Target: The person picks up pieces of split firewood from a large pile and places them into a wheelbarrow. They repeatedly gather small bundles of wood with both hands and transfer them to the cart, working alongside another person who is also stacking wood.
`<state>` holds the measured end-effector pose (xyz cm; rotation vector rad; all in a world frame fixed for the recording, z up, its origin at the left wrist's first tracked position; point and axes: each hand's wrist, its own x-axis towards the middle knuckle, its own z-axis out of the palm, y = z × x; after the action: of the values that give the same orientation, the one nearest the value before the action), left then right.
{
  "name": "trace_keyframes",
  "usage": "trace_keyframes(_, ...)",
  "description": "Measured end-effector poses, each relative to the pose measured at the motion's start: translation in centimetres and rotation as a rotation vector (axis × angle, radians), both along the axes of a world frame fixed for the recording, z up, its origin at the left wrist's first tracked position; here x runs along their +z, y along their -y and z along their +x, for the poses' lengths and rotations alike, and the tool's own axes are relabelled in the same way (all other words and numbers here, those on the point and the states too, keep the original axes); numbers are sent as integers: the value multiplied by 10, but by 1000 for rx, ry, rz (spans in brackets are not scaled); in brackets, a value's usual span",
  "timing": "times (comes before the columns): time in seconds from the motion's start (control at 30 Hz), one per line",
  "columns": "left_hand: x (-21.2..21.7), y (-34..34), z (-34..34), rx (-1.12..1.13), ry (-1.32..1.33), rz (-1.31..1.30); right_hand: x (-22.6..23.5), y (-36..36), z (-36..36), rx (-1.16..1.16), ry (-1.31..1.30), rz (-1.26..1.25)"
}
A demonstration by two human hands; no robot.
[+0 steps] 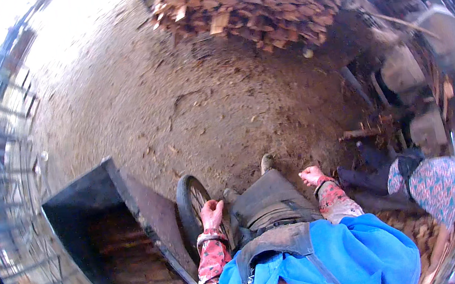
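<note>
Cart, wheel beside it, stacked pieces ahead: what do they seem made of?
Cart: probably dull, dark sheet metal, given thin, flat walls.
Wheel: matte tyre, likely rubber, dark and rounded.
Stacked pieces: apparently raw wood, reddish-brown with rough, uneven ends.

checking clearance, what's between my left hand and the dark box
In the head view, a wheel lies between the left hand and the dark box; whether the hand touches it is unclear.

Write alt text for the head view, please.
Bare left hand, loosely curled, near a black-tyred spoked wheel beside a dark, open box-shaped cart holding brown wood; bare right hand, also curled, above brown dirt ground. A large stack of reddish-brown wood lies ahead; another person in patterned cloth is at right.
</note>
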<state>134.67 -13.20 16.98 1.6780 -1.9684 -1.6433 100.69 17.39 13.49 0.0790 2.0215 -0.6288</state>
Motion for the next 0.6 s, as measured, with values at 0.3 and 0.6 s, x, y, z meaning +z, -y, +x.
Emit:
trace_keyframes(0.3, -7, 22, -98, -354, 35, -9, -24, -93, -7, -447, 93, -128)
trace_keyframes(0.6, -7, 7, -242, -378, 46, 268, 3, -127, -132, -458, 91, -81)
